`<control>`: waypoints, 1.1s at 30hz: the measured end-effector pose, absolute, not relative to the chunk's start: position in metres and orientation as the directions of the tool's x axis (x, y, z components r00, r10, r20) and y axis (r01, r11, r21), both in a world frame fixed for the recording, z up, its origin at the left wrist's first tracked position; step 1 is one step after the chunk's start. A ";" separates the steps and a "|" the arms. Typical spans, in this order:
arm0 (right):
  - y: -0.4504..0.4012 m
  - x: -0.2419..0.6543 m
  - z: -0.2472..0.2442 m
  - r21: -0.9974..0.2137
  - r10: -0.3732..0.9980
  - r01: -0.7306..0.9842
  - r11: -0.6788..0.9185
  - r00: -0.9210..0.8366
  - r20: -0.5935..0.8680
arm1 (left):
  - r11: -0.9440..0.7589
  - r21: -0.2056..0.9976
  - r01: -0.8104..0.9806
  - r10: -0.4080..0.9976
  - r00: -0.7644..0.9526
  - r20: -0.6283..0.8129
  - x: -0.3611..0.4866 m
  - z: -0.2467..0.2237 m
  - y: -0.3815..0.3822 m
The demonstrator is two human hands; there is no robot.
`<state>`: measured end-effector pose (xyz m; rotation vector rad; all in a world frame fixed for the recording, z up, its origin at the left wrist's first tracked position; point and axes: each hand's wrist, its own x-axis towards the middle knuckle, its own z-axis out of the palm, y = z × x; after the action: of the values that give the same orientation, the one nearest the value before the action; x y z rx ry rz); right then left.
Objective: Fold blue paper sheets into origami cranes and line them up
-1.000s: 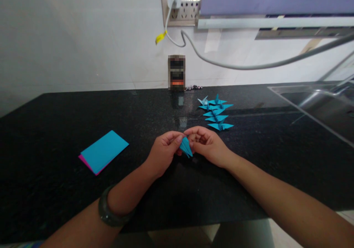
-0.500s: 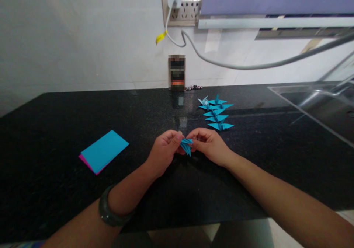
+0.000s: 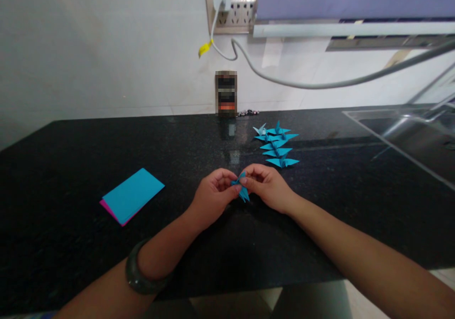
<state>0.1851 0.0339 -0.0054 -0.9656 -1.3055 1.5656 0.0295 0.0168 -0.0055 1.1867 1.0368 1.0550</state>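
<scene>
A small folded blue origami piece (image 3: 244,194) is pinched between my two hands above the dark counter (image 3: 199,148). My left hand (image 3: 216,193) grips its left side, thumb on top. Closed on its upper right part is my right hand (image 3: 266,186), thumb and forefinger together. Pointed tips of the paper stick out downward and upward between the fingers; the rest is covered by them. Just beyond my right hand lie several blue origami cranes (image 3: 282,161) in a close column, with a paler crane (image 3: 260,130) at the far end.
On the left lies a stack of blue paper (image 3: 133,195) with a pink sheet (image 3: 112,212) beneath. A phone-like upright object (image 3: 226,94), its front blurred, leans on the wall beside a beaded strand (image 3: 249,113). A sink (image 3: 426,134) is at right; a cable (image 3: 305,86) hangs above.
The folded piece has turned in my fingers, and one tip now points up by my right thumb. My left thumb has moved lower and to the right.
</scene>
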 end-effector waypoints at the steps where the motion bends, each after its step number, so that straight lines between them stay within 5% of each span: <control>1: 0.034 0.185 -0.006 -0.990 0.941 -0.126 -0.068 -0.338 -0.022 | 0.081 0.993 -0.090 0.978 0.198 -0.062 0.030 -0.005 0.017; 16: 0.035 0.188 -0.011 -0.951 0.935 -0.221 -0.214 -0.327 -0.134 | 0.237 0.925 -0.298 0.960 0.219 -0.176 0.029 -0.005 0.017; 33: 0.029 0.179 -0.007 -0.960 0.956 -0.191 -0.205 -0.251 -0.154 | 0.131 0.988 -0.077 0.984 0.129 -0.120 0.030 -0.001 0.015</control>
<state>0.1793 0.0289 -0.0072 -1.0530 -1.1183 1.6143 0.0303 0.0149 -0.0006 1.1118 1.1136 1.0657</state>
